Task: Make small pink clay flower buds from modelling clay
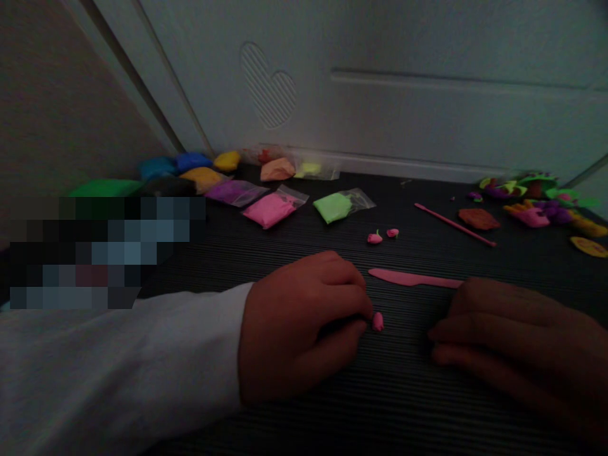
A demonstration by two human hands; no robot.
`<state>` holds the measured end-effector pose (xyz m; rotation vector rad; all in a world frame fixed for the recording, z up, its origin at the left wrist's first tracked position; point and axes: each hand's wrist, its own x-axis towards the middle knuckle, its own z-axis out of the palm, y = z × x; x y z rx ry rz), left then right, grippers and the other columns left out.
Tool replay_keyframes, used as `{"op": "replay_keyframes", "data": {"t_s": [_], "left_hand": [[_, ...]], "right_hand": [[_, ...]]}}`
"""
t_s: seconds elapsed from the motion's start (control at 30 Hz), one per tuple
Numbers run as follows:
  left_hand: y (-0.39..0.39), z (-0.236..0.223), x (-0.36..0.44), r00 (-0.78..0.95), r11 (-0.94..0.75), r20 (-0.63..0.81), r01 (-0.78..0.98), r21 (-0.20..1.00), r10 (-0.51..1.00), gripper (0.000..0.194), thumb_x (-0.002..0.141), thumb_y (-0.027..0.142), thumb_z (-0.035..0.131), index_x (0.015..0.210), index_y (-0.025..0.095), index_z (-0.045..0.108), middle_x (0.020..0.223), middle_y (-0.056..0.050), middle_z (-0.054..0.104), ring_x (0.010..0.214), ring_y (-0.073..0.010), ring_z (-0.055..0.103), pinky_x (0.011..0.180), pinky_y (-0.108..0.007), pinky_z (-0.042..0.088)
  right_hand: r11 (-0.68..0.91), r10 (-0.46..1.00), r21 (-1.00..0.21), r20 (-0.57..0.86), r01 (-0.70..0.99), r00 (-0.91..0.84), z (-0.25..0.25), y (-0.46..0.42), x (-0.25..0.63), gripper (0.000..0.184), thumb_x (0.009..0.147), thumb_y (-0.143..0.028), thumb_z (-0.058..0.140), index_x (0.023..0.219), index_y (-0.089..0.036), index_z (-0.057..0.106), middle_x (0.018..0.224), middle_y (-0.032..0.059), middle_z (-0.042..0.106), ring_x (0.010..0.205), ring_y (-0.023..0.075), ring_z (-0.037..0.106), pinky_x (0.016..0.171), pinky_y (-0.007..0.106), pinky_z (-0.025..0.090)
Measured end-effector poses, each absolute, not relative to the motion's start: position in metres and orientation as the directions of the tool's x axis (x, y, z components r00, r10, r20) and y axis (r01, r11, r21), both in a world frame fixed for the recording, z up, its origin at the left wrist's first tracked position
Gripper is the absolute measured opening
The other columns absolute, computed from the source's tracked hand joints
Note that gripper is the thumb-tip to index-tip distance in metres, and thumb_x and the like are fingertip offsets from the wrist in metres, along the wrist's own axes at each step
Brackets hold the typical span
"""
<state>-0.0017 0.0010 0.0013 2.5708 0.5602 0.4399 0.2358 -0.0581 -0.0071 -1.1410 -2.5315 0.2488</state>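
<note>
Pink bud [377, 322]: just beside left grip [368, 318] | fingertips together (bud contact: can't tell)

A long, loose sleeve [142, 367], white or pale grey in the dim light, covered the left arm down to the wrist, its plain cloth softly creased and its edge curved. The left hand [304, 323] was bare and rounded, with short fingers; the right hand [517, 342] was bare too.

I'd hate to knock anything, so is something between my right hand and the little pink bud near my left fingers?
Nothing visible stands between your right hand and the pink bud. The pink knife lies beyond that gap, farther from you.
</note>
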Motion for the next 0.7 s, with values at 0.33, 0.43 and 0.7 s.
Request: {"op": "replay_keyframes", "data": {"t_s": [0.33,0.43,0.7], "left_hand": [[0.0009,0.0014,-0.0013,0.867,-0.815,0.205,0.311,0.489,0.454,0.019,0.078,0.010,0.045,0.089,0.014,0.061,0.089,-0.004,0.055,0.085,-0.0152,0.046,0.076,-0.027,0.035],[0.0011,0.0019,-0.0014,0.867,-0.814,0.204,0.311,0.491,0.454,0.019,0.078,0.010,0.045,0.089,0.014,0.061,0.089,-0.005,0.055,0.084,-0.0154,0.046,0.076,-0.027,0.036],[0.0010,0.0019,-0.0018,0.864,-0.812,0.215,0.305,0.498,0.456,0.020,0.077,0.011,0.045,0.088,0.015,0.061,0.088,-0.004,0.055,0.084,-0.0157,0.047,0.076,-0.027,0.037]], "right_hand": [[0.661,0.749,-0.265,0.271,0.702,-0.604,-0.0057,-0.0588,0.2364,0.019,0.087,-0.031,0.040,0.093,-0.024,0.057,0.075,-0.0001,0.059,0.066,0.0131,0.055,0.058,0.027,0.043],[0.670,0.741,-0.249,0.291,0.700,-0.606,-0.0056,-0.0570,0.2363,0.019,0.087,-0.029,0.040,0.096,-0.024,0.056,0.076,0.0006,0.059,0.066,0.0129,0.056,0.058,0.026,0.044],[0.658,0.752,-0.260,0.275,0.706,-0.599,-0.0061,-0.0568,0.2354,0.012,0.085,-0.029,0.044,0.088,-0.023,0.054,0.073,-0.0007,0.057,0.063,0.0118,0.056,0.055,0.024,0.044]]}}
